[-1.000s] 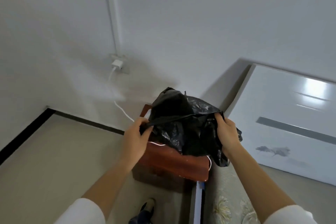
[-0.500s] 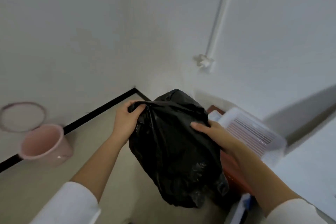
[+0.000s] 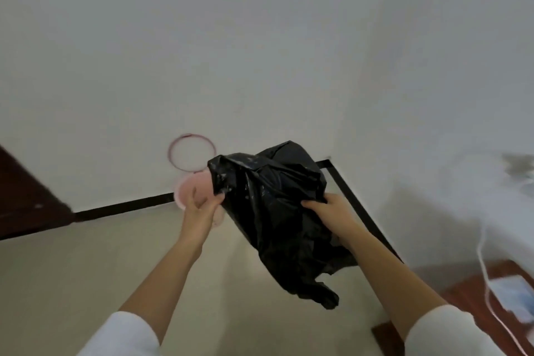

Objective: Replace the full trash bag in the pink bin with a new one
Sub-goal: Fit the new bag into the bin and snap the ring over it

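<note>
stage: new liner not yet fitted | black trash bag [image 3: 277, 211] aloft, pinched by left hand [image 3: 202, 205] and right hand [image 3: 326, 211] | pink bin [image 3: 193, 196] behind it by wall — looks empty | left: spread, seat

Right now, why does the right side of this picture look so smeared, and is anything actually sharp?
In the head view, motion blur smears the right edge: the white cable and the items on the reddish-brown surface streak. The black trash bag and both hands, left and right, stay fairly sharp. The pink bin is soft; the wide lens bends the black baseboard.
</note>
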Motion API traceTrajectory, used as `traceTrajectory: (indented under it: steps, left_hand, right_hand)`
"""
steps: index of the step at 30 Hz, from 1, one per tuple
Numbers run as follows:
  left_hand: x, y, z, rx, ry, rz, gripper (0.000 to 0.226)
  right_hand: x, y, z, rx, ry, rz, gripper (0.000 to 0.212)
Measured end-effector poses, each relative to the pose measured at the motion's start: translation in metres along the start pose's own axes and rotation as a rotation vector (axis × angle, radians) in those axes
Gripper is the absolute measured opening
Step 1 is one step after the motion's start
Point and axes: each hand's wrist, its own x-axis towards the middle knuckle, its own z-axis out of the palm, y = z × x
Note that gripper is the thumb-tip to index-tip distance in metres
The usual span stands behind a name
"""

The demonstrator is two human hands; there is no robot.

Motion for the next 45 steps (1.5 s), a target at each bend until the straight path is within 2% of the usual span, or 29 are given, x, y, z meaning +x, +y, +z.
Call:
traceTrajectory:
  steps: [4,9,13,17,19,23,27,32,36,38,41,45]
  left_hand:
    - [0.041,-0.014,-0.058,0.054,-0.027,-0.055,0.075]
    - [0.106,0.003,-0.104,0.097,-0.119,-0.058,0.064]
    - [0.172,0.011,-0.121,0.107,-0.198,-0.115,0.062]
    - [0.241,-0.001,-0.117,0.067,-0.269,-0.164,0.054]
    - [0.284,-0.009,-0.114,0.012,-0.217,-0.223,0.050]
    - [0.379,-0.034,-0.112,-0.034,-0.096,-0.411,0.060]
    - [0.464,-0.069,-0.109,-0.074,-0.074,-0.481,0.061]
    - [0.552,-0.145,-0.120,-0.037,-0.018,-0.536,0.064]
    - [0.617,-0.210,-0.129,-0.044,-0.040,-0.588,0.060]
    - [0.650,-0.245,-0.132,-0.040,-0.032,-0.576,0.058]
    - [0.688,-0.299,-0.137,-0.045,-0.031,-0.565,0.050]
    - [0.724,-0.348,-0.136,-0.276,0.075,-0.541,0.045]
  right_hand:
    - [0.051,-0.038,0.087,-0.028,-0.017,0.026,0.017]
    - [0.107,-0.079,0.173,-0.171,-0.005,-0.012,0.028]
    - [0.161,-0.105,0.222,-0.185,-0.015,-0.031,0.024]
    - [0.234,-0.123,0.261,-0.109,-0.039,0.066,0.021]
    - [0.283,-0.123,0.280,-0.115,-0.055,0.102,0.023]
    - [0.380,-0.113,0.319,-0.186,-0.110,0.159,0.028]
    - [0.470,-0.092,0.359,-0.287,-0.128,0.229,0.063]
    - [0.560,-0.046,0.418,-0.489,-0.205,0.245,0.076]
    - [0.623,0.012,0.476,-0.624,-0.323,0.056,0.071]
    - [0.656,0.048,0.505,-0.707,-0.401,-0.005,0.058]
    - [0.705,0.095,0.544,-0.906,-0.523,0.046,0.022]
    - [0.764,0.148,0.582,-0.942,-0.508,0.081,0.016]
